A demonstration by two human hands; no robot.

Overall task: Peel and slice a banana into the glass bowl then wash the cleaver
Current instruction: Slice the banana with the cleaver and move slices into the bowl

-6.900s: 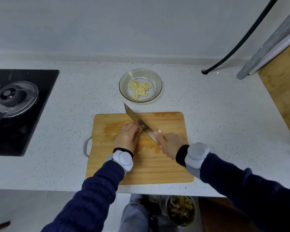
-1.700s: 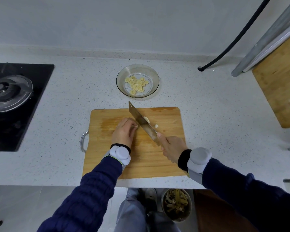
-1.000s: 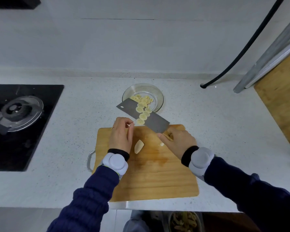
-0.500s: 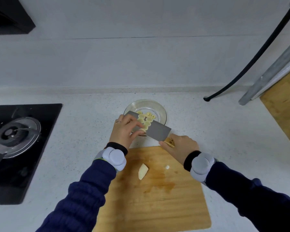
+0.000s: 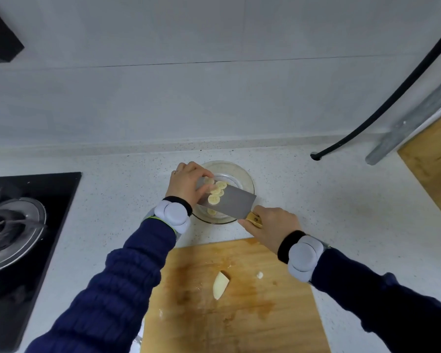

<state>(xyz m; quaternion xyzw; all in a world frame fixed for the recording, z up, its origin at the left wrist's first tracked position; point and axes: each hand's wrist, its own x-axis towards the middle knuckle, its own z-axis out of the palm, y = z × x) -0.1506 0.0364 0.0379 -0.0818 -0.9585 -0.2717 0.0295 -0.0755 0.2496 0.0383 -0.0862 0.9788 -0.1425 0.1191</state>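
Observation:
My right hand (image 5: 270, 228) grips the wooden handle of the cleaver (image 5: 233, 202), holding its flat blade level over the glass bowl (image 5: 242, 174). Several banana slices (image 5: 215, 192) lie on the blade. My left hand (image 5: 187, 183) is at the blade's far left end, its fingers touching the slices there. One slice shows in the bowl under the blade. A banana end piece (image 5: 220, 285) and a small crumb (image 5: 259, 275) lie on the wooden cutting board (image 5: 239, 314) near me.
A black gas hob with a burner (image 5: 9, 233) fills the left. A black hose (image 5: 382, 100) runs down to the counter at the right, next to a second wooden board (image 5: 435, 159). The speckled white counter (image 5: 341, 200) surrounds the bowl.
The cleaver, loaded with slices, has come off the cutting board and now hovers over the bowl. My left hand has left the banana piece and gone to the blade. The camera has tilted upward.

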